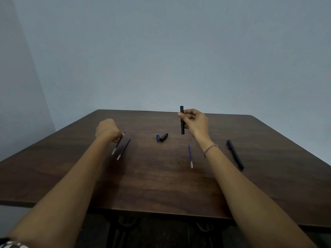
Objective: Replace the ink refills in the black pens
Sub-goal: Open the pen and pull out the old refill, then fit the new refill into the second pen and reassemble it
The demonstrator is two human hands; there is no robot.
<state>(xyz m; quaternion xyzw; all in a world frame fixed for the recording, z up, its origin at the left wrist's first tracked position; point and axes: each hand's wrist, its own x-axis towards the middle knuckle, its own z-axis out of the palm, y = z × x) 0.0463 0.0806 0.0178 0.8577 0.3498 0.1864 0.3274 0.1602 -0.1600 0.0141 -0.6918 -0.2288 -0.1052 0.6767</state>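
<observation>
Above the dark wood table point(161, 185), right hand point(196, 122) fingers pinch a matte black barrel point(182, 120); left hand point(107, 130) grips a thin refill point(118, 143).

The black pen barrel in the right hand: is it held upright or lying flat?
Upright. The pen barrel stands vertical above the table, pinched near its middle by the right hand.

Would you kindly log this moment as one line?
left hand: gripping refill | right hand: holding pen barrel upright | table: two refills, caps, pen
</observation>
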